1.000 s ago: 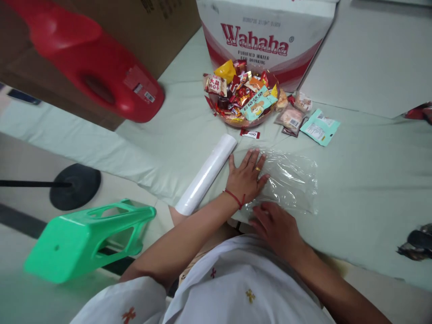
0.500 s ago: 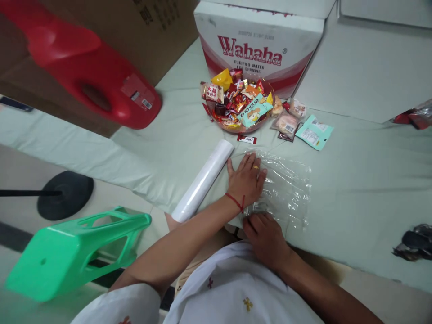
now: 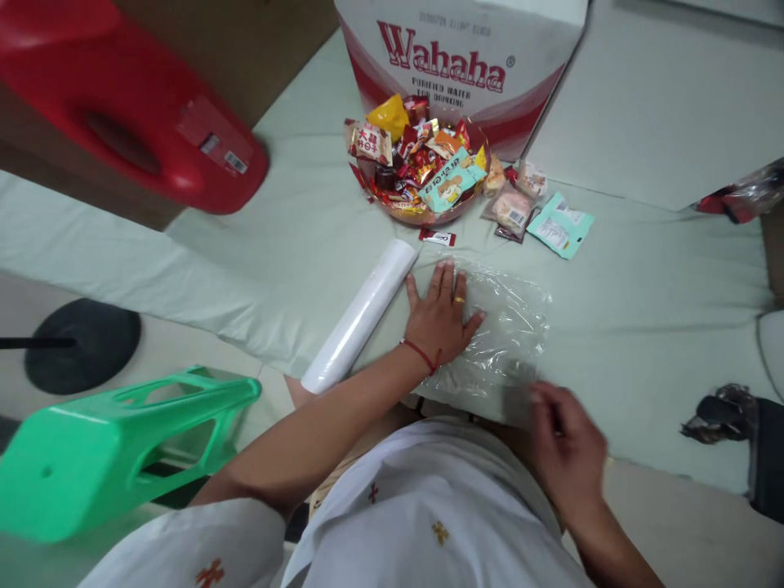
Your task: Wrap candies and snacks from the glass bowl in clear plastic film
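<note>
My left hand [image 3: 438,314] lies open and palm down, fingers spread, on a clear plastic bag [image 3: 511,314] that is flat on the covered table. It has a ring on one finger and a red cord at the wrist. Past the bag's near right corner, at the table's front edge, is my right hand [image 3: 572,449]. It is blurred, its fingers curled in and closed; whether anything is between them is hidden. A white plastic-wrapped roll [image 3: 361,318] lies slanted just left of my left hand.
Behind the bag stand a bowl of wrapped snacks [image 3: 361,184], loose packets [image 3: 560,226] and a Wahaha carton [image 3: 453,49]. A red jug [image 3: 214,155] is at upper left, a green stool [image 3: 79,465] at lower left. Dark crumpled plastic [image 3: 719,412] lies at right.
My right hand has moved right, from beside my left wrist to past the bag's near right corner. My left hand stays spread on the bag. The view has shifted slightly.
</note>
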`<action>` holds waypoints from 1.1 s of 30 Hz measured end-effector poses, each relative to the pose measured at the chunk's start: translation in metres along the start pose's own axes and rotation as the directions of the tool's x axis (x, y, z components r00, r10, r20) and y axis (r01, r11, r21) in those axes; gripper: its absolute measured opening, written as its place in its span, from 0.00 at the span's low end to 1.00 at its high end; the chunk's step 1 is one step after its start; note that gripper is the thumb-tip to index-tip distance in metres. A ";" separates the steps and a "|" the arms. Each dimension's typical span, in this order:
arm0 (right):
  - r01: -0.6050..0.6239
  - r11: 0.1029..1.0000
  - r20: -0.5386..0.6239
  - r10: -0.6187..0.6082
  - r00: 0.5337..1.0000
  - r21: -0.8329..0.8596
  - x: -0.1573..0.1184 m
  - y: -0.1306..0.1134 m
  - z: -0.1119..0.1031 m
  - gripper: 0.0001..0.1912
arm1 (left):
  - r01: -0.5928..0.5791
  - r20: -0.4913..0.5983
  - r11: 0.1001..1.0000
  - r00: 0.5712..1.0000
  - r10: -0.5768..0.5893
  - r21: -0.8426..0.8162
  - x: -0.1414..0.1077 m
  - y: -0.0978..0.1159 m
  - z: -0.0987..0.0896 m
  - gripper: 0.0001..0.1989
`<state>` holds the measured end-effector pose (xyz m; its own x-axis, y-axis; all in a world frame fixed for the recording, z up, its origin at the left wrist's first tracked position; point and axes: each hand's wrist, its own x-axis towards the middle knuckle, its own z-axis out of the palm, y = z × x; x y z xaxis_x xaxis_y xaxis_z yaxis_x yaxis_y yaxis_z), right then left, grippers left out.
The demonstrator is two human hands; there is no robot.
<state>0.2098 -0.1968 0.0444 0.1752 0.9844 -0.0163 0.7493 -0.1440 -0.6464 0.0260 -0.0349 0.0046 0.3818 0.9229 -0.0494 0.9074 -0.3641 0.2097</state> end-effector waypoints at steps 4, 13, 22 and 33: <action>-0.494 0.866 0.051 0.491 0.869 0.080 0.006 0.021 -0.021 0.24 | 0.008 -0.019 1.000 1.000 -0.008 0.012 0.000 0.001 0.001 0.38; -0.559 0.754 0.311 0.469 0.826 0.346 0.016 0.010 -0.003 0.25 | 0.000 0.003 0.999 1.000 0.000 0.037 -0.001 -0.004 -0.002 0.37; -0.542 0.812 0.420 0.424 0.802 0.217 0.005 0.023 -0.018 0.25 | -0.015 0.012 0.999 1.000 0.015 0.043 -0.002 -0.006 -0.005 0.37; -0.173 0.957 -0.157 0.139 0.978 -0.231 0.159 0.033 -0.002 0.22 | 0.006 0.014 1.000 1.000 -0.006 0.028 -0.001 -0.006 -0.003 0.42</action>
<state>0.2641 -0.0449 0.0220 0.3757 0.9266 0.0139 0.8346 -0.3318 -0.4398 0.0200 -0.0332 0.0062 0.3783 0.9234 -0.0644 0.9144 -0.3619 0.1816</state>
